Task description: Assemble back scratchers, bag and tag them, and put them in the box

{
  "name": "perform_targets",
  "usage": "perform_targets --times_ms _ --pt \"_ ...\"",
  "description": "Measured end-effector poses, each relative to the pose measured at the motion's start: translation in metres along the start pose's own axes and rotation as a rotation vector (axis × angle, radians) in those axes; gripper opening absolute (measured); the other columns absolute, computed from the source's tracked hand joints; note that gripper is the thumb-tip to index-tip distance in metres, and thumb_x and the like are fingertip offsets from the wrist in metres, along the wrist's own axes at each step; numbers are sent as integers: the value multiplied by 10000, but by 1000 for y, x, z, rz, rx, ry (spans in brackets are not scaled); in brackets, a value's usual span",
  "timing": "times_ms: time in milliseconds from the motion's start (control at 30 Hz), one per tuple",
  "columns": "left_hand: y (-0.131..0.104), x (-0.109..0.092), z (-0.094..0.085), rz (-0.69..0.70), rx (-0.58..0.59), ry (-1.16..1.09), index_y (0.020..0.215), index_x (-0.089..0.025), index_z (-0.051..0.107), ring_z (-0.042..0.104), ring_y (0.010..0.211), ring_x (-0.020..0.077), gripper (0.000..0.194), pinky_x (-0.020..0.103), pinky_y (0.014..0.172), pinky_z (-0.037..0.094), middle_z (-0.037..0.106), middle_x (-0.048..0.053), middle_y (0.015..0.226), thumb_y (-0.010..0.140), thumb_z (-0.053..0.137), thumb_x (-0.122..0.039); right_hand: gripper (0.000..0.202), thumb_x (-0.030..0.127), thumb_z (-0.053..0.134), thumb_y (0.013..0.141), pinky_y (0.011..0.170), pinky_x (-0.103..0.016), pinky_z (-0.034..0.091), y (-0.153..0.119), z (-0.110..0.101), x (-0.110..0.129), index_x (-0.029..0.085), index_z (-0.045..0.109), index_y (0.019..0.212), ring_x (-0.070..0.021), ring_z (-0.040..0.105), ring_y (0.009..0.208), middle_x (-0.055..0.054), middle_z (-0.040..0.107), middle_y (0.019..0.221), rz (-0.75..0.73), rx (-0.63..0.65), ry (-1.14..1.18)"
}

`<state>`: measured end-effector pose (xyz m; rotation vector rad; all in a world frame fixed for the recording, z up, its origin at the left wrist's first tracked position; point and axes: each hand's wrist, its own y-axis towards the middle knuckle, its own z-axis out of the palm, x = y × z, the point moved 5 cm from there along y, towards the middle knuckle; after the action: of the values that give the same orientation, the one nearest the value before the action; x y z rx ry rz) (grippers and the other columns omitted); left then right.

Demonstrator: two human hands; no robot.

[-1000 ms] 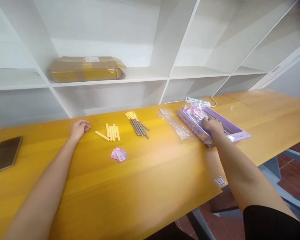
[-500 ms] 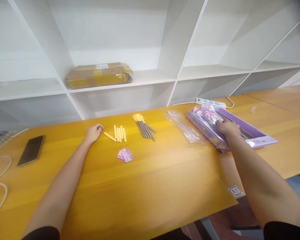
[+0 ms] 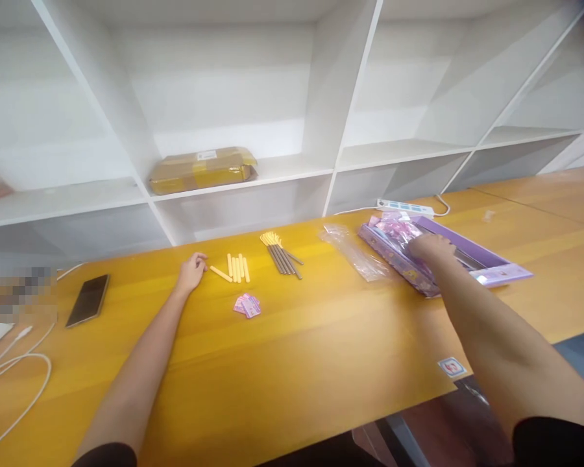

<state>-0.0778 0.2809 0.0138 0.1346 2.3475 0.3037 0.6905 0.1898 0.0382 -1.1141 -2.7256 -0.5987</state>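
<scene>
My left hand (image 3: pixel 192 273) rests on the table with loosely bent fingers, holding nothing. Just to its right lie several short yellow sticks (image 3: pixel 237 267). Beyond these is a fanned bundle of sticks with dark grey shafts and yellow twisted ends (image 3: pixel 281 254). A small stack of pink and purple cards (image 3: pixel 247 305) lies nearer to me. My right hand (image 3: pixel 429 250) reaches into a shallow purple box (image 3: pixel 484 254), beside pink items in clear plastic wrap (image 3: pixel 401 227). Its fingers are hidden in the box, so whether they grip anything does not show.
Clear plastic packaging (image 3: pixel 353 251) lies left of the box. Behind it sits a white power strip (image 3: pixel 405 207). A dark phone (image 3: pixel 87 300) and white cables (image 3: pixel 39 357) are at the left. A taped cardboard parcel (image 3: pixel 204 171) stands on the white shelf (image 3: pixel 292 167).
The view has shifted slightly, showing more of the left side. My right hand stays in the box, moved a little, and my left hand keeps its place by the yellow sticks.
</scene>
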Motion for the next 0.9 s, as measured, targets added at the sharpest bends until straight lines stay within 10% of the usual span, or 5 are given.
perform_targets --times_ms 200,433,600,900 --pt "-21 2 -2 -53 -47 -97 1067 -245 652 741 832 235 236 355 910 553 836 47 895 884 503 -256 462 247 448 1044 1146 -429 397 -48 -24 105 82 619 1441 -329 530 1382 -283 595 1457 -254 -91 194" --pt "-45 -1 -4 -78 -79 -133 1038 -244 652 768 946 248 203 373 964 553 862 74 991 889 515 -263 307 259 542 1016 1066 -369 500 -171 10 226 143 701 1252 -277 663 1136 -167 723 1238 -564 215 501" --pt "-67 -9 -3 -67 -84 -142 1010 -247 652 787 1013 252 180 388 995 554 867 77 1046 893 517 -232 400 342 509 1061 1089 -416 497 -226 33 238 129 590 1390 -322 632 1219 -221 595 1397 -537 207 532" --pt "-81 -13 2 -48 -61 -84 1053 -224 697 782 1034 250 234 387 995 566 867 89 1062 922 504 -209 242 412 520 1080 963 -353 516 -240 39 224 193 624 1070 -264 651 1062 -152 679 1210 -552 310 452"
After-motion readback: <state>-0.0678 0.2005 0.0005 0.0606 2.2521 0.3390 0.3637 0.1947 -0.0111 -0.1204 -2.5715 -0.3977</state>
